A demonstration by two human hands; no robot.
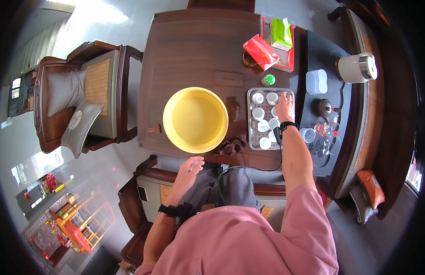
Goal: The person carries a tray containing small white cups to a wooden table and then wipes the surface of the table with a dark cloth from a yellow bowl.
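Observation:
My right hand [284, 107] reaches over the right side of a perforated metal tray [254, 137], fingers pointing down. Whether a cup is in its grasp is hidden by the hand. Several small white cups stand or lie tilted in the tray, one cup [272, 98] just left of my fingers. My left hand [190, 169] hangs with nothing in it at the near edge of the dark wooden table [185, 44], fingers loosely bent. Beyond it sits a yellow plastic basin [198, 118] holding liquid. A crumpled dark cloth [233, 145] lies between basin and tray.
A small brush [154, 129] lies left of the basin. Behind the tray are a green-capped container [268, 80] and tissue packs [262, 53]. On the black tea board [310, 51] stand an electric kettle [353, 68], a teapot [324, 108] and glass vessels [332, 145]. A cable [257, 169] runs from my right wrist.

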